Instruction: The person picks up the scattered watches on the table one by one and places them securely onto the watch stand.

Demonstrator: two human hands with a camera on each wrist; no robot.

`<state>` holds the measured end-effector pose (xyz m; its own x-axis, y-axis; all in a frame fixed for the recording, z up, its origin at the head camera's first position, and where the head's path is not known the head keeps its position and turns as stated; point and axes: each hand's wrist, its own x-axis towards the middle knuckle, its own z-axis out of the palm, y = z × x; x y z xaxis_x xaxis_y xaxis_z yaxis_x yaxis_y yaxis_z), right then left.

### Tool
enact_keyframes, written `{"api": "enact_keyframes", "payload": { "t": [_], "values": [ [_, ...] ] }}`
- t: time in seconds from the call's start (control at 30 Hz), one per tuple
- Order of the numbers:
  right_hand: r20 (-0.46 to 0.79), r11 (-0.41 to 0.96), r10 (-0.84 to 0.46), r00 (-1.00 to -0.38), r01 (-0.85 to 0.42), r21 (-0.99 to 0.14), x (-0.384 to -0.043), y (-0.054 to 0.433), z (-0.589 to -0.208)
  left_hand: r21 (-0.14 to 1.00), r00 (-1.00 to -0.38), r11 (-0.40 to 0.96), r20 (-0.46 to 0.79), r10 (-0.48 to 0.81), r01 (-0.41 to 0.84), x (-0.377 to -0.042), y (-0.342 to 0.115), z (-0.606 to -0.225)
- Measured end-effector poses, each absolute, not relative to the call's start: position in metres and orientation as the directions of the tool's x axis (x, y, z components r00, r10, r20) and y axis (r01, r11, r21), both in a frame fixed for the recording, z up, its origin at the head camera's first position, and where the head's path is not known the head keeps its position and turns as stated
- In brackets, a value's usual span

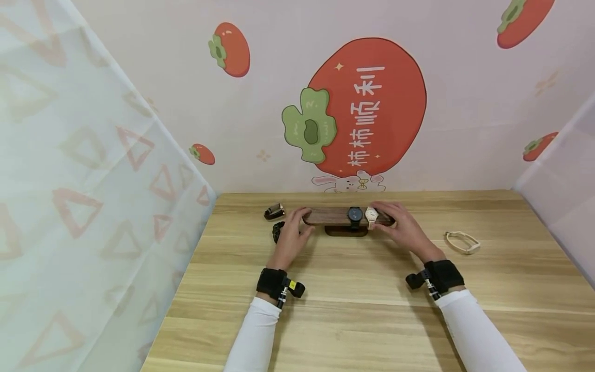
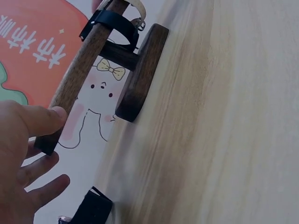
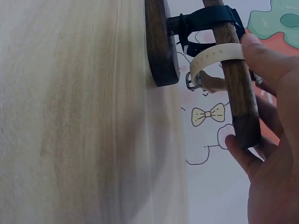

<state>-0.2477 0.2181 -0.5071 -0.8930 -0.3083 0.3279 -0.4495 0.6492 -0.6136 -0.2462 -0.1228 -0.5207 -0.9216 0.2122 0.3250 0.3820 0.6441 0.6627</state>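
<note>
A dark wooden watch stand (image 1: 325, 216) stands near the back of the table, its bar raised over an oval base (image 1: 346, 232). Round the bar, towards its right end, are a black watch (image 1: 355, 215) and a white watch (image 1: 371, 214) with a pale strap. My left hand (image 1: 289, 238) grips the left end of the bar, thumb (image 2: 49, 119) on its near side, some fingers spread beyond. At the other end, my right hand (image 1: 405, 229) pinches the white watch on the bar. A fingertip (image 3: 213, 84) shows by its strap buckle; the watch face is hidden in the right wrist view.
Left of the stand lie a brown watch (image 1: 274, 211) and a black watch, partly hidden behind my left hand (image 2: 16, 140). A cream, narrow-banded watch (image 1: 462, 242) lies at the right. A printed backdrop (image 1: 260, 119) rises along the table's back edge.
</note>
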Motion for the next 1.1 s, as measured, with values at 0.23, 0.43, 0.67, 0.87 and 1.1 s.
{"api": "enact_keyframes", "payload": {
  "t": [0.23,0.43,0.67,0.87,1.1],
  "values": [
    [0.304,0.692,-0.311,-0.9,-0.434,-0.577,-0.233,0.234,-0.493,0.624,-0.894,0.647,0.378,0.241,0.438,-0.237,-0.127,-0.51],
    [0.371,0.709,-0.307,-0.876,-0.471,-0.525,-0.218,0.253,-0.488,0.58,-0.853,0.642,0.456,0.256,0.502,-0.227,-0.134,-0.505],
    [0.418,0.729,-0.325,-0.848,-0.506,-0.46,-0.197,0.276,-0.491,0.574,-0.787,0.544,0.507,0.351,0.612,-0.214,-0.138,-0.51],
    [0.375,0.804,-0.294,-0.879,-0.439,-0.4,-0.175,0.3,-0.493,0.568,-0.77,0.522,0.502,0.393,0.637,-0.203,-0.137,-0.518],
    [0.479,0.846,-0.249,-0.842,-0.429,-0.315,-0.163,0.328,-0.505,0.582,-0.772,0.507,0.488,0.408,0.636,-0.194,-0.135,-0.529]
  ]
}}
